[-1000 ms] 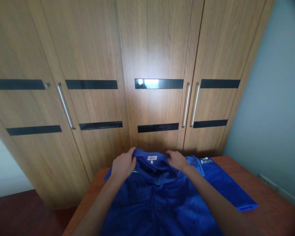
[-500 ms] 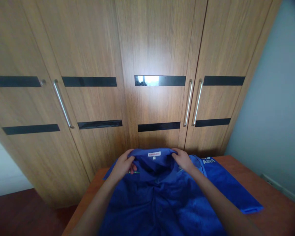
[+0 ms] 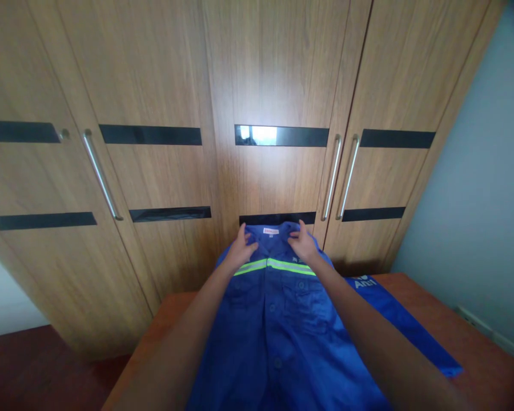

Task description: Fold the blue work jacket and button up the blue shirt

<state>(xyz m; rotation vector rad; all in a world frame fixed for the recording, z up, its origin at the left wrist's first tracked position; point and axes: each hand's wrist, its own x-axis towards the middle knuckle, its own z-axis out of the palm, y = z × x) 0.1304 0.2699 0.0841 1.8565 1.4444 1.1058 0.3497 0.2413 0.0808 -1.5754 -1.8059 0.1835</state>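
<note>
A blue work shirt (image 3: 278, 325) with a yellow-green reflective stripe across the chest hangs from both my hands, its top raised above the brown table (image 3: 475, 337). My left hand (image 3: 243, 250) grips the left side of the collar and my right hand (image 3: 304, 244) grips the right side. A small white label shows inside the collar between them. The shirt's front faces me, with buttons and two chest pockets. One sleeve with white lettering lies flat on the table to the right.
A tall wooden wardrobe (image 3: 167, 171) with black strips and metal bar handles (image 3: 332, 177) stands right behind the table. A pale blue-grey wall (image 3: 484, 217) is at the right. Dark red floor shows at the lower left.
Both hands have lifted the shirt by its collar up and away from the table, so the chest with the reflective stripe now shows. The camera has tilted slightly.
</note>
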